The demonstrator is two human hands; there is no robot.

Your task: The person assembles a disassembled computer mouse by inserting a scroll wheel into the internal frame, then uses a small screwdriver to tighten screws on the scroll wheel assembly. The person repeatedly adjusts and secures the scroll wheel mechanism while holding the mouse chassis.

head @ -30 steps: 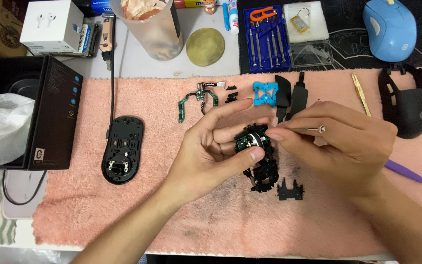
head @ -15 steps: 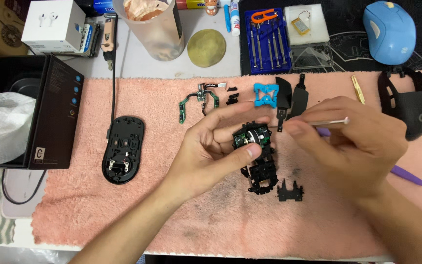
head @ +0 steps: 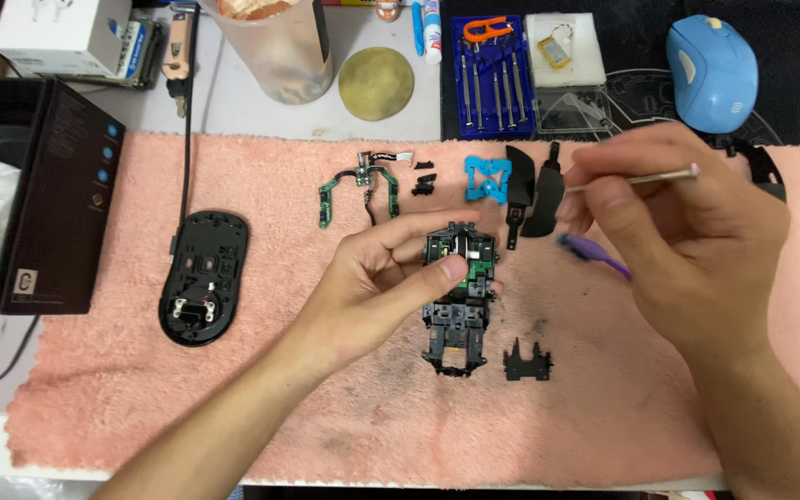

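Observation:
My left hand grips a black mouse chassis with a green circuit board, thumb pressed on its upper part, over the pink towel. My right hand is raised to the right of it, holding a thin metal screwdriver horizontally between the fingers, and a purple-handled tool pokes out below the fingers. A small black plastic part lies just right of the chassis.
On the towel lie a black mouse bottom shell, a green flex board, a blue plastic frame and black button covers. Behind are a blue screwdriver set, a blue mouse, a black box and a plastic cup.
My right hand has lifted off the chassis and moved up and to the right, drawing the screwdriver away. My left hand keeps holding the chassis in about the same place.

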